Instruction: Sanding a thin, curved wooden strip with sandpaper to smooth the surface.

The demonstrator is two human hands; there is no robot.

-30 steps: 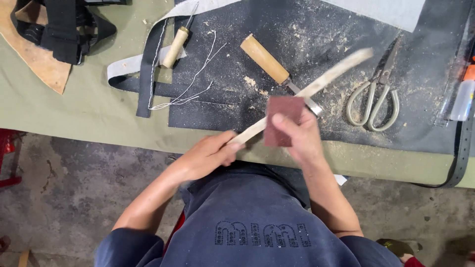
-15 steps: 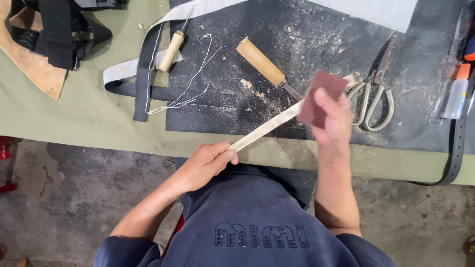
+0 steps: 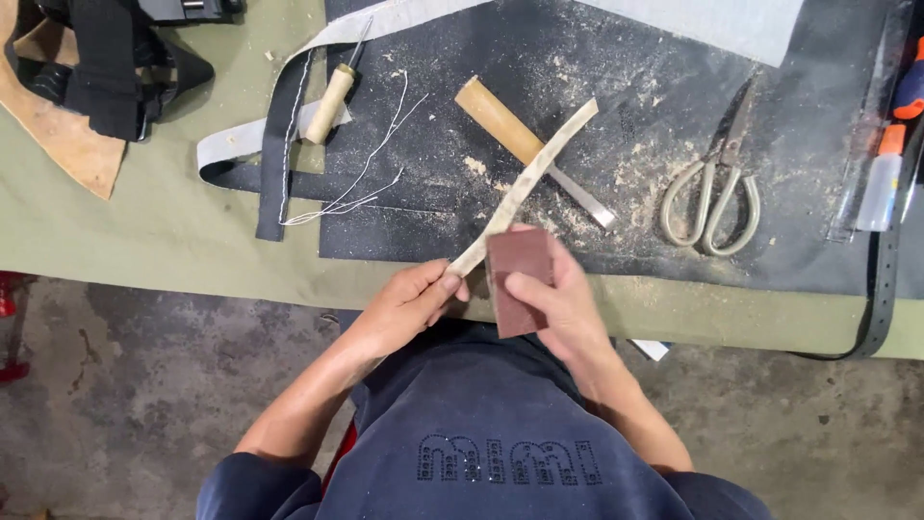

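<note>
My left hand (image 3: 409, 306) pinches the near end of a long pale leather strip (image 3: 534, 176) that rises up and away over the black mat (image 3: 616, 58). My right hand (image 3: 558, 300) holds a folded reddish-brown sanding sheet (image 3: 520, 279) wrapped against the strip close to my left fingers, at the table's front edge. Sanding dust lies scattered on the mat under the strip.
A wooden-handled flat chisel (image 3: 525, 144) lies under the strip. Pale scissors (image 3: 712, 197) rest to the right, an awl with a wooden handle (image 3: 332, 101) and white thread (image 3: 371, 169) to the left. Black straps (image 3: 279, 144), a tan leather piece (image 3: 58, 144) and a belt (image 3: 881, 289) lie around.
My right hand slid the sanding sheet out along the strip to its far end, then back down to the near end beside my left hand. The strip now tilts more steeply.
</note>
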